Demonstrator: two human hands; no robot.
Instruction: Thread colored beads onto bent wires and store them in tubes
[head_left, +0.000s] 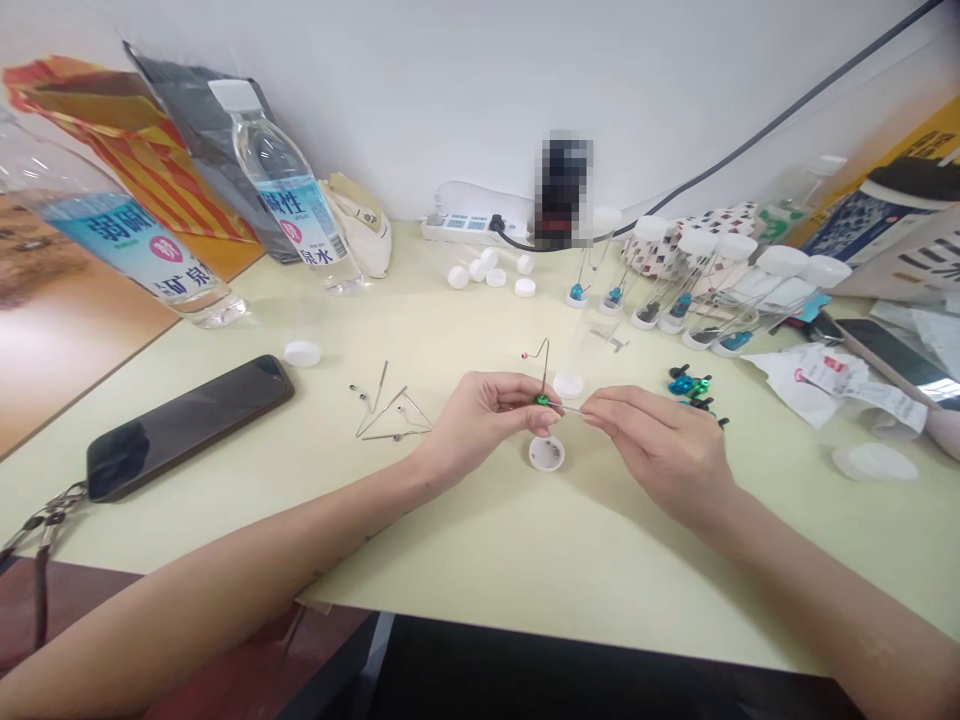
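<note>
In the head view, my left hand [499, 405] pinches a small green metal part [541, 400]. A thin bent rod [547, 365] rises from it, with a tiny red bead at its tip. My right hand [664, 440] is closed on a slim metal rod-like tool [566, 406], whose far end meets the green part; its exact kind cannot be made out. Just below my fingertips lies a white cap [547, 455] with tiny dark pieces inside. Several loose bent metal rods [382, 405] lie to the left. Small blue, green and black parts [694, 385] are heaped to the right.
Clear tubes with white caps [679, 295] stand at the back right, holding rods and coloured parts. Several white caps [491, 268] sit near a power strip [465, 225]. A phone [187, 430] and water bottles [296, 200] are at left; crumpled paper [821, 380] is at right.
</note>
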